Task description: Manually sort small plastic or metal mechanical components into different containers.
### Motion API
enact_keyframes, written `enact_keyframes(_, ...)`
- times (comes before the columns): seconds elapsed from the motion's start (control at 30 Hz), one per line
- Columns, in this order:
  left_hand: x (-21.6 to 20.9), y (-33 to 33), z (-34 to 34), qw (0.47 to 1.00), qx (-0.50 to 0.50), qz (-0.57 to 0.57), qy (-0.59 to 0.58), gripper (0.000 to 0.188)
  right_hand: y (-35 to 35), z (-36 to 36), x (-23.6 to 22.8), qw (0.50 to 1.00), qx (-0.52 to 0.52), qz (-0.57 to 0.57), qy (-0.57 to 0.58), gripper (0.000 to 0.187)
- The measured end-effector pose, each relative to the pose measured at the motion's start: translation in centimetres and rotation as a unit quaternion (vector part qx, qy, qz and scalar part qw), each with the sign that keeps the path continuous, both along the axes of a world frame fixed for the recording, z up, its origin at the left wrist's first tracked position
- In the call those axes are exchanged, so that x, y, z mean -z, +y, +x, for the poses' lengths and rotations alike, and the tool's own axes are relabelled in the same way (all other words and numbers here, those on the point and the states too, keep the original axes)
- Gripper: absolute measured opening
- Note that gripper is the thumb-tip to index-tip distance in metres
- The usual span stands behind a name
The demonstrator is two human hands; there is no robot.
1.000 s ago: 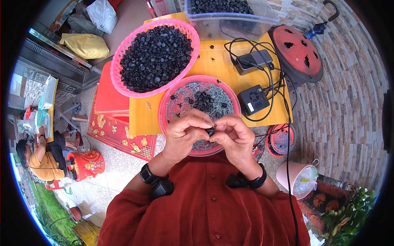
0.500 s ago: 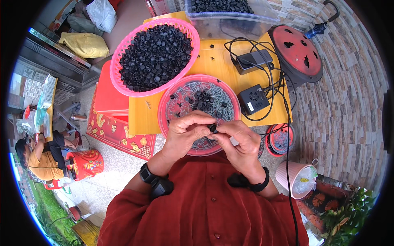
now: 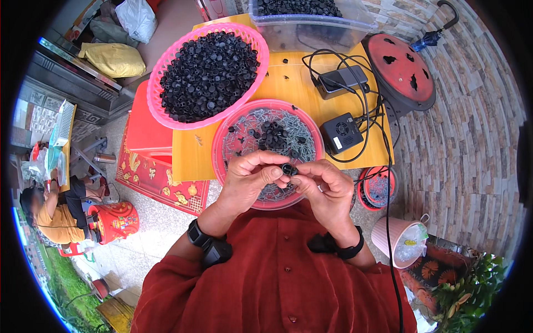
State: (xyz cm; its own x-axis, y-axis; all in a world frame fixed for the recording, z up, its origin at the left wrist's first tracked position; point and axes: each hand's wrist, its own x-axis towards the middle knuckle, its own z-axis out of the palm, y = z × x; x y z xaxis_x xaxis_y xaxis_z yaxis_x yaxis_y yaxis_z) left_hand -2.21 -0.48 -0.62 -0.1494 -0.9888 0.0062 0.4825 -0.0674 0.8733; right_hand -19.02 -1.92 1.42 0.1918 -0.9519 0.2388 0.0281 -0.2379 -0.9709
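Over the near side of a pink bowl (image 3: 218,145), my two hands meet at a small round black plastic cap (image 3: 287,169). My left hand (image 3: 251,176) pinches it between thumb and fingers from the left. From the right, the thumb and fingertips of my right hand (image 3: 326,191) close on the same cap. Its hollow side shows a little; whether a screw sits in it I cannot make out. Below the hands, the bowl holds many silvery screws (image 3: 302,133) with a heap of loose black caps (image 3: 272,136) in the middle.
A pink basket (image 3: 161,114) full of black caps stands behind the bowl on a yellow table (image 3: 191,158). Two black boxes with cables (image 3: 341,133) lie to the right. A clear bin (image 3: 311,33) is at the back. Another person (image 3: 58,219) sits far left.
My fingers have turned the black cap, so its hollow side shows more. The right fingers have shifted slightly around it, and both hands stay over the bowl.
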Motion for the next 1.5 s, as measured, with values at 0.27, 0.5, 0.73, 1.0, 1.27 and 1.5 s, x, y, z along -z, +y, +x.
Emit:
enact_keyframes(0.27,0.1,-0.1,-0.1,0.999,0.000,0.027,0.036,0.021,-0.3,0.0,-0.2,0.999,0.013,-0.038,0.014,0.015)
enact_keyframes(0.5,-0.7,0.0,-0.3,0.994,-0.017,-0.011,-0.108,0.016,-0.7,0.1,-0.3,0.992,0.006,-0.101,0.073,0.017)
enact_keyframes(0.73,-0.5,-0.4,0.2,0.999,0.017,0.048,0.001,0.015,-0.7,0.3,0.2,0.990,-0.020,-0.121,0.065,0.022)
enact_keyframes(1.0,-1.1,-0.9,-0.1,0.990,0.036,0.085,0.111,0.013,-0.9,0.3,2.2,0.997,-0.041,-0.017,-0.058,0.026)
enact_keyframes(1.27,-1.2,-0.9,-0.6,0.994,-0.003,0.093,0.061,0.012,-1.3,0.8,3.0,0.996,-0.016,-0.042,-0.075,0.021)
enact_keyframes(1.5,-1.8,-1.0,-0.5,0.992,-0.044,0.017,-0.113,0.011,-0.9,0.8,2.5,0.969,-0.082,0.106,-0.208,0.019)
